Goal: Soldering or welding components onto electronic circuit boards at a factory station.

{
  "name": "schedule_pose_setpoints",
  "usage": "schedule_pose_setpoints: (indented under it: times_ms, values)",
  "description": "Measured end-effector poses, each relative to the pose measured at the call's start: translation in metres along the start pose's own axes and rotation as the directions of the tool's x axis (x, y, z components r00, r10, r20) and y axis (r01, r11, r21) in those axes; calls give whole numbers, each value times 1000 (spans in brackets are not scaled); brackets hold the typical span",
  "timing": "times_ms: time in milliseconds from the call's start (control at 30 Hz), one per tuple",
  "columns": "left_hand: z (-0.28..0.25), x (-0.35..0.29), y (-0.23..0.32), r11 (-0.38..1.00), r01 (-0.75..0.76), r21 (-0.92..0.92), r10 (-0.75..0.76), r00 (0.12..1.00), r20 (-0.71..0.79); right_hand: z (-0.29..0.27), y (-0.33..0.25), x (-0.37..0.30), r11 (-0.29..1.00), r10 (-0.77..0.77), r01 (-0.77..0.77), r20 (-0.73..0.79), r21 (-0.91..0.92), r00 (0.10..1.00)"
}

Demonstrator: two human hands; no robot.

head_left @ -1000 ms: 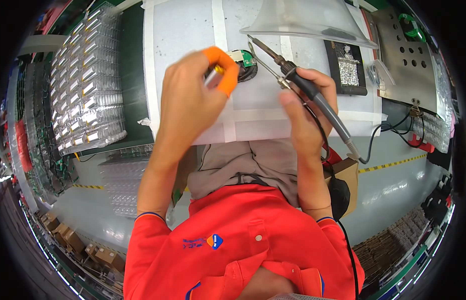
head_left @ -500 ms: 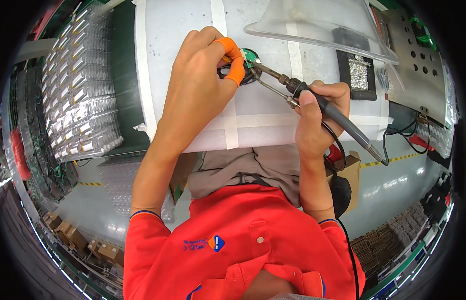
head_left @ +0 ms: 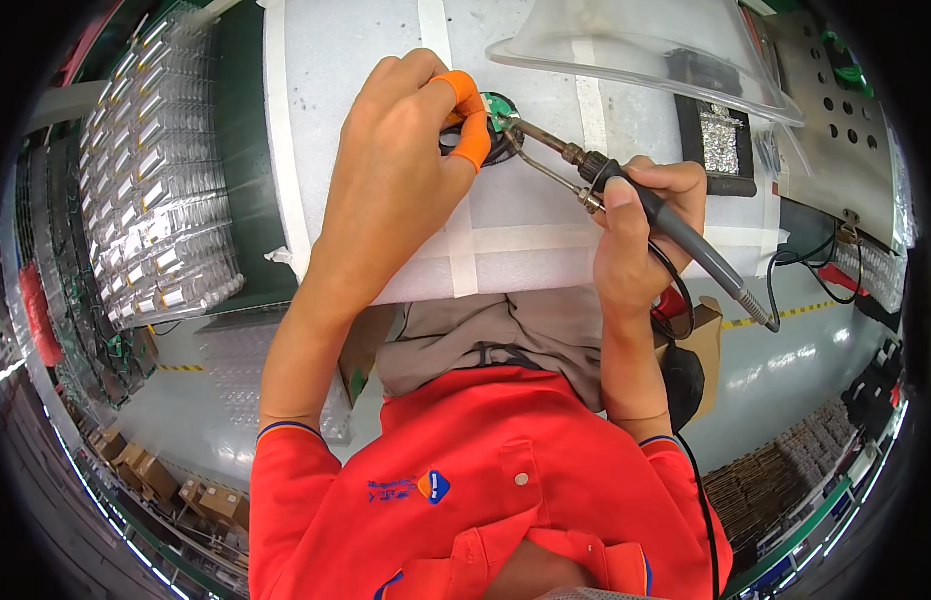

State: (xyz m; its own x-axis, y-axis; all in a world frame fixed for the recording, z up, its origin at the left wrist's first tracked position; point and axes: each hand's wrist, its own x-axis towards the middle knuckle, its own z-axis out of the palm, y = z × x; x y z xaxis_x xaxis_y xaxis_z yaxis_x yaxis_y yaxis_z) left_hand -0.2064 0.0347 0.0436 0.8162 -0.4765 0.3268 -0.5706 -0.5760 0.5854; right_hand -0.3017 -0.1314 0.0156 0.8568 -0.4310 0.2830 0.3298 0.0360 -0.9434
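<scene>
A soldering iron with a dark grey handle rests in the closed fingers of my right hand. Its metal tip and a thin guide tube beside it meet at a small green circuit board. The board lies on a round black piece, partly covered by my fingers. My left hand is at the board's left side, with orange finger covers on thumb and forefinger. Those two fingertips are pinched together at the board's edge; what is between them is hidden.
White foam sheeting with tape strips covers the bench. At the far right are a clear plastic cover, a black tray of silvery bits and a perforated metal box. Stacked clear plastic trays stand left. A cable trails from the iron.
My right hand and the iron have shifted slightly right, with the tip still at the board. My left hand has moved very little and keeps its pinch.
</scene>
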Motion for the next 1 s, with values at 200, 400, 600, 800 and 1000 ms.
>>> schedule_pose_setpoints:
  times_ms: [200,400,600,800,1000]
  values:
    - [-1,1,3,999,-25,28,24,1000,19,3,-3,0,999,30,-31,-24,-23,999]
    - [-3,3,5,999,-19,35,18,999,49,3,-3,-1,998,26,-26,-4,-56,1000]
    - [-4,5,7,999,-8,43,6,999,52,4,-4,2,999,-9,10,12,-42,1000]
    - [-2,4,3,998,-24,64,21,999,46,-4,2,-5,1000,-15,15,-11,-6,1000]
    - [-34,14,-14,987,159,5,-159,986,-57,-24,-2,-3,980,-127,76,-286,-184,950]
